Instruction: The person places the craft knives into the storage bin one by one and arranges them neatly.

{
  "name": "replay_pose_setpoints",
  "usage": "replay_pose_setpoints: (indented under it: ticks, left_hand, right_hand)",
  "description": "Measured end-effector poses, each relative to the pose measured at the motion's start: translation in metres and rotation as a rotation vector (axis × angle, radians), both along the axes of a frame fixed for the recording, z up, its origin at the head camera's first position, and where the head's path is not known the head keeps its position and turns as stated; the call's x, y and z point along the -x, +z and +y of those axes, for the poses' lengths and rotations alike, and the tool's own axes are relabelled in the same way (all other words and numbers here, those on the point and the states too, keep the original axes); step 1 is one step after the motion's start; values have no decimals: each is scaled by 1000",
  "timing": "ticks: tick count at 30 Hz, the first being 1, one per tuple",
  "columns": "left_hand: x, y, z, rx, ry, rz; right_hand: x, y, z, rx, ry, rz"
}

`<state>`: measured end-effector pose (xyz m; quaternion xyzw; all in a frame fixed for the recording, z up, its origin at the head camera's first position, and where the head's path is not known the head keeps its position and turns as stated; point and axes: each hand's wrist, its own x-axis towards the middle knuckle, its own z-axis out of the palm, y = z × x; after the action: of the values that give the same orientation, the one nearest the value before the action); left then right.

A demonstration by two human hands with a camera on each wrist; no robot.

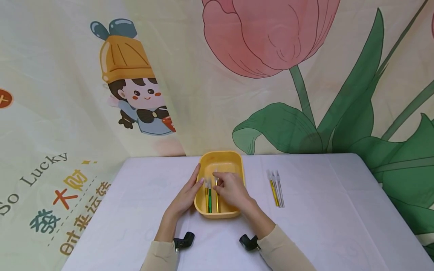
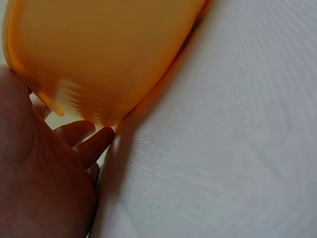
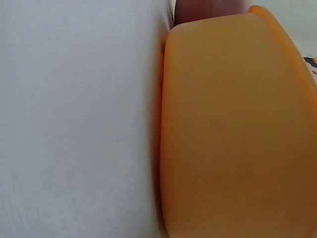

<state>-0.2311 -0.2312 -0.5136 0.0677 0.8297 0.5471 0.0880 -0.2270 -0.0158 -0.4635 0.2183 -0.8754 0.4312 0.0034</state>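
A yellow plastic tray point(image 1: 217, 216) stands near the far edge of the table. My left hand point(image 1: 184, 197) grips its left side, with the thumb at the rim and the fingers along the outer wall; in the left wrist view the hand point(image 2: 54, 153) lies against the tray point(image 2: 104, 49). My right hand point(image 1: 234, 190) reaches over the right rim and pinches a slim gold pen point(image 1: 217, 205) inside the tray between thumb and index finger. Left of it in the tray lie another gold pen point(image 1: 206, 197) and a green pen point(image 1: 210, 199), both with pale, clear-looking ends.
To the right of the tray, a gold pen point(image 1: 274, 194) and two silver pens point(image 1: 280, 194) lie side by side. A white cloth point(image 1: 322, 226) covers the table. A printed curtain point(image 1: 190, 94) hangs directly behind the table's far edge.
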Motion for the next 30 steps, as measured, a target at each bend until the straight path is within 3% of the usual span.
replay_pose_setpoints:
  ticks: [17, 30]
  left_hand:
    - [1, -1, 1, -7, -5, 26]
    - [2, -4, -1, -14, -9, 37]
  right_hand:
    - [1, -5, -5, -66, 23, -53]
    - [1, -6, -8, -148, -8, -88]
